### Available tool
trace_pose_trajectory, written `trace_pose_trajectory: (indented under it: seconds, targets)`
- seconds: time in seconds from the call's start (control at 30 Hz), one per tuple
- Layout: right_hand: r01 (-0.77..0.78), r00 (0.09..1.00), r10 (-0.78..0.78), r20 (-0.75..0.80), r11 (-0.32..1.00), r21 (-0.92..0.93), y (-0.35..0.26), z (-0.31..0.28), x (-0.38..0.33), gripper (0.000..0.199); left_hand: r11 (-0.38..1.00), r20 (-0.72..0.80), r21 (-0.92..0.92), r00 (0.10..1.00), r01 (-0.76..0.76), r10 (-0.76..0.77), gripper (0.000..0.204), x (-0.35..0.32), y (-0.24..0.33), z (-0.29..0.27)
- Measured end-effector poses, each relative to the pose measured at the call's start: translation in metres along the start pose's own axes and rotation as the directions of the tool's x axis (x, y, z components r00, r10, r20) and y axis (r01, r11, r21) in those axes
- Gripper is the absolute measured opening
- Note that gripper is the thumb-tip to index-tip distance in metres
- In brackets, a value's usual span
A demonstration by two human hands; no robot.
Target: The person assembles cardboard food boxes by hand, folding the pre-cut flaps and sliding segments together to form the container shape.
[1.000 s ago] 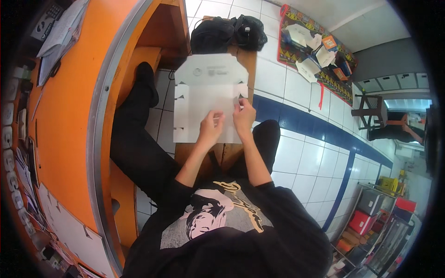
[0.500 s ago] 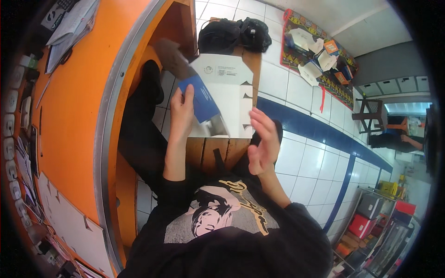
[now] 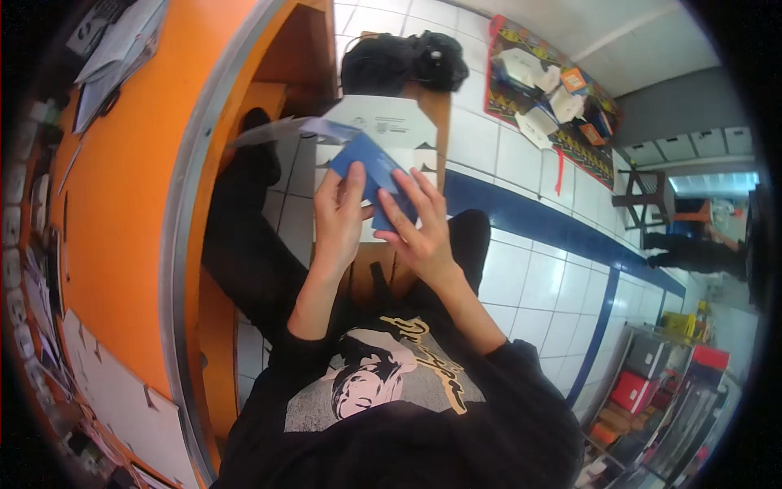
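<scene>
A blue printed card sheet (image 3: 365, 155) is between my hands, bent or folded into panels. A paler, blurred flap (image 3: 273, 132) of it sticks out to the left. My left hand (image 3: 338, 216) grips its near left side with the thumb on top. On its right side, my right hand (image 3: 423, 232) has fingers laid over a blue panel and the thumb near the lower edge. Under the sheet lies a flat white cardboard blank (image 3: 399, 122) with notched flaps, partly hidden by my hands. It rests on a wooden bench (image 3: 364, 277) between my legs.
An orange desk (image 3: 122, 228) with a metal edge runs along the left, bearing papers and a white cardboard piece (image 3: 122, 391). Black bags (image 3: 407, 61) sit at the bench's far end. Opened boxes (image 3: 562, 102) lie on a patterned mat at far right. A person (image 3: 700, 248) is beyond the dark stool (image 3: 643, 200).
My right hand has come in from the right and taken hold of the blue sheet. The sheet has turned and bent, and its pale flap now swings out left.
</scene>
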State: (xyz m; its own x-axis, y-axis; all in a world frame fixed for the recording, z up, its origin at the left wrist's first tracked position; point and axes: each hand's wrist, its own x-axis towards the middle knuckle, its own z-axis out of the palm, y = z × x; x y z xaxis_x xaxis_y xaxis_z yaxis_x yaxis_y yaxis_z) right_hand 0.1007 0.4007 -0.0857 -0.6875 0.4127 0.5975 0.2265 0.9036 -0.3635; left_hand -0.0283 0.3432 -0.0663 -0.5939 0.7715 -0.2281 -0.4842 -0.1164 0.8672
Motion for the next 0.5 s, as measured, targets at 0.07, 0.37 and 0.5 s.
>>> trace_pose_trajectory:
  seconds: [0.07,0.37,0.5]
  targets:
    - [-0.014,0.999,0.017,-0.044,0.998,0.061,0.002,0.003,0.0,0.056,1.0,0.038,-0.005,0.999,-0.011,0.011,0.032,-0.001,-0.007,-0.001]
    - [-0.24,0.968,0.245,-0.046,0.967,0.086,-0.015,0.013,-0.014,0.064,0.974,0.112,0.2,0.99,-0.108,0.087,0.027,-0.022,-0.042,-0.009]
    - [-0.344,0.927,0.275,0.255,0.893,0.289,-0.028,-0.031,-0.02,0.074,0.938,0.228,0.323,0.972,-0.127,0.053,0.032,-0.037,-0.028,-0.031]
